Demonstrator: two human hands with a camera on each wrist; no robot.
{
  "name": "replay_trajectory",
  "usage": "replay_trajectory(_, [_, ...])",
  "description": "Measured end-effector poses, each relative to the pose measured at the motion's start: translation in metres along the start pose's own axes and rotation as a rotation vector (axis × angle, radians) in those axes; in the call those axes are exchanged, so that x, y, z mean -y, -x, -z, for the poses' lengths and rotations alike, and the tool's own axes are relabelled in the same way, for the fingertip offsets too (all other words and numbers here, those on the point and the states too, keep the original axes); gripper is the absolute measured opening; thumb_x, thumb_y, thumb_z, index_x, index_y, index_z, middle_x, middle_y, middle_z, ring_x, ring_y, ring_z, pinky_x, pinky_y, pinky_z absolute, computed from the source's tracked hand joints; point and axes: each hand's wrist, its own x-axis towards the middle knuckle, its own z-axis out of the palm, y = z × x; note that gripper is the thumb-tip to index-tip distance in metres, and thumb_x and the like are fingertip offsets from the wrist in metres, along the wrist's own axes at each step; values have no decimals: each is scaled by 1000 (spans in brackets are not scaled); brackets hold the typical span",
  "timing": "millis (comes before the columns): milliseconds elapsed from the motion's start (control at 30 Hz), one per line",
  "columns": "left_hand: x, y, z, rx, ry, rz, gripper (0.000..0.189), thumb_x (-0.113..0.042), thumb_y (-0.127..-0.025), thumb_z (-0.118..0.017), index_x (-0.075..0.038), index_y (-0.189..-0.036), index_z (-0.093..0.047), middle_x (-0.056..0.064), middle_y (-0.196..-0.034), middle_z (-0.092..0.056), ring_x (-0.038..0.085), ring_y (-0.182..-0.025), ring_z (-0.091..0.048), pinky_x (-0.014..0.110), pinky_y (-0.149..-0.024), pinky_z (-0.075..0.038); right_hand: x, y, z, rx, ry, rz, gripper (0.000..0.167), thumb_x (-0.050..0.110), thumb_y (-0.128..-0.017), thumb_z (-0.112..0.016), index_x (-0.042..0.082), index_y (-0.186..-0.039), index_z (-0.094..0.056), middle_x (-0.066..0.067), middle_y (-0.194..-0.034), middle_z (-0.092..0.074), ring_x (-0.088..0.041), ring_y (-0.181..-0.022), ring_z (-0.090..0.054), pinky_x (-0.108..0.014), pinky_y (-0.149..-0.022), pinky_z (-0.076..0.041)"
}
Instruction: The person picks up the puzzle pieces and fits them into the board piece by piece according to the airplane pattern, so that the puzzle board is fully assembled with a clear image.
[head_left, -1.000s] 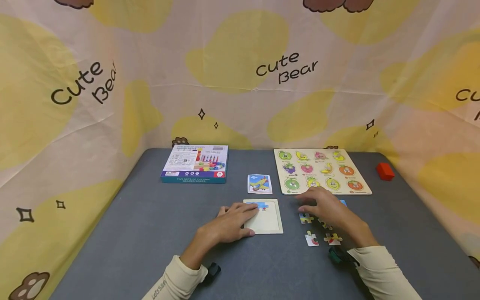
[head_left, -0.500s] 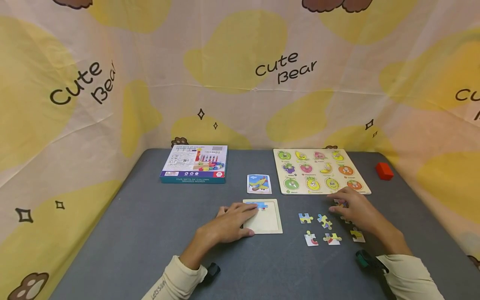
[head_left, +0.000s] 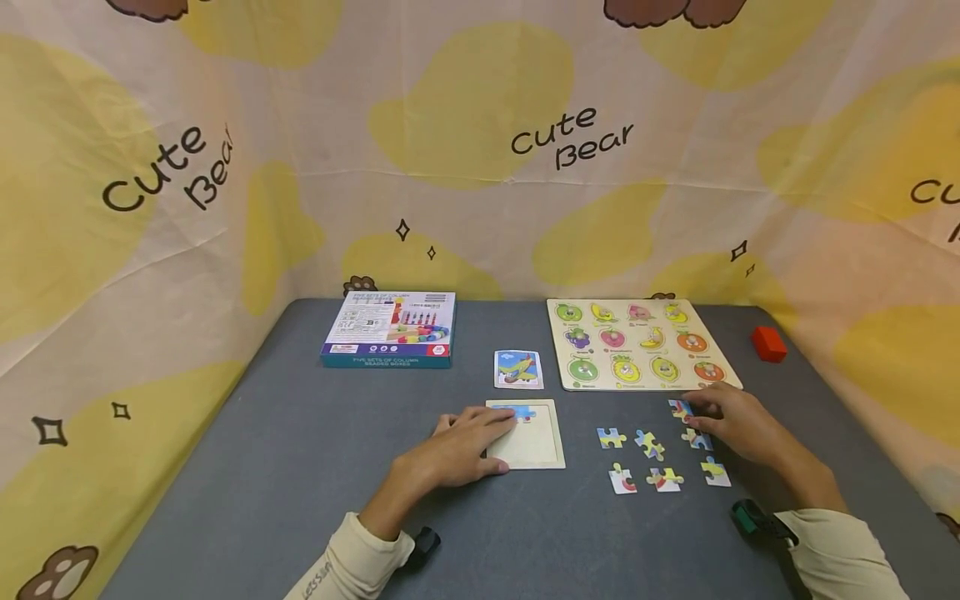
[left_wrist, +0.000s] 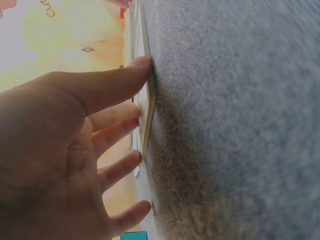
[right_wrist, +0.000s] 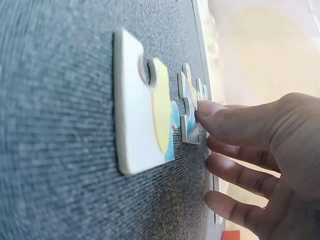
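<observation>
My left hand lies over the left side of the square wooden puzzle tray, its fingers fairly straight. In the left wrist view the thumb touches the tray's edge. Blue puzzle pieces sit along the tray's top, partly covered by the fingers. At the right, my right hand pinches a blue and red puzzle piece, thumb and index finger at its edges. Nearer lie another blue piece and a white and yellow puzzle piece.
Several loose jigsaw pieces lie between tray and right hand. Behind the tray is an airplane picture card. A fruit board, a boxed bead set and a red block stand farther back on the grey table.
My right hand has moved right across the loose pieces to the far right one, uncovering pieces it had hidden. My left hand has stayed on the tray.
</observation>
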Motion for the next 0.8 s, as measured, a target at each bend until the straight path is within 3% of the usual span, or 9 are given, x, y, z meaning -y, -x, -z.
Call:
replay_trajectory(467, [-1, 0, 0, 6, 3, 12, 67, -33, -103, -71, -15, -162, -46, -1, -170, -39, 30, -154, -34, 64, -114, -28, 0, -2, -1, 30, -17, 5, 35, 18, -93, -83, 3, -123, -77, -18, -116, -66, -17, -88, -56, -33, -73, -45])
replay_trajectory(800, [-3, 2, 2, 6, 8, 8, 67, -33, -103, -71, -14, -162, -46, 0, -170, -40, 31, -153, -35, 64, -113, -29, 0, -5, 0, 45, -28, 17, 41, 21, -93, -83, -1, -127, -74, -7, -104, -65, -8, -80, -48, -28, -69, -37])
